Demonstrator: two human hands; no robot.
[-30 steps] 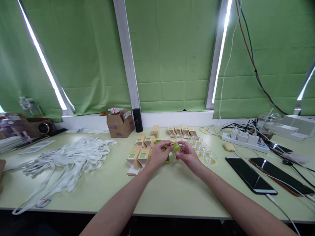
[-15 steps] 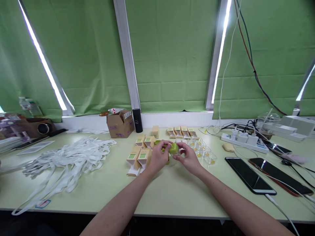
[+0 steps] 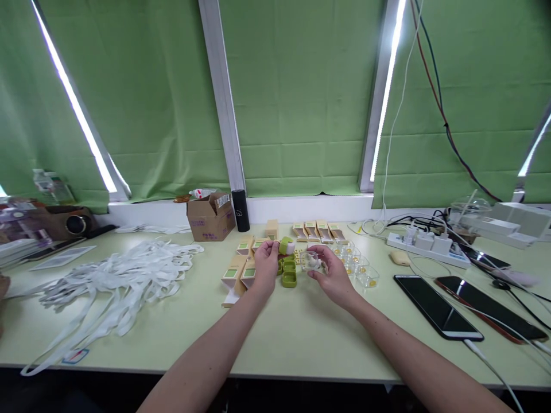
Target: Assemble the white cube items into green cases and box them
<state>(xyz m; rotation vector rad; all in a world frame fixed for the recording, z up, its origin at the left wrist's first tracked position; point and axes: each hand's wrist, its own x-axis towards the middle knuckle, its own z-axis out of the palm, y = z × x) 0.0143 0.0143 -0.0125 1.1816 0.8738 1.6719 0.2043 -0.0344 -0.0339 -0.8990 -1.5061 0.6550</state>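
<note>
Near the middle of the table, my left hand (image 3: 267, 265) pinches a green cap (image 3: 284, 245) with a white part at its side. My right hand (image 3: 330, 272) holds a small clear container (image 3: 310, 261) by its right side. The cap and the container are apart. Between the hands, several square green caps (image 3: 289, 279) rest on the table, the upper ones partly hidden. Small cardboard boxes with green labels (image 3: 233, 274) stand left of and behind my left hand. Several clear containers with yellow centres (image 3: 367, 277) lie right of my right hand.
White straps (image 3: 124, 281) are heaped at the left. A brown carton (image 3: 210, 218) and black cylinder (image 3: 240, 211) stand at the back. Phones (image 3: 438, 307), cables and a power strip (image 3: 428, 248) lie at the right. Another person's hand (image 3: 3, 285) shows at the left edge.
My hands have moved apart. The green cap is now in my left hand, separate from the clear container in my right. More of the green caps on the table shows.
</note>
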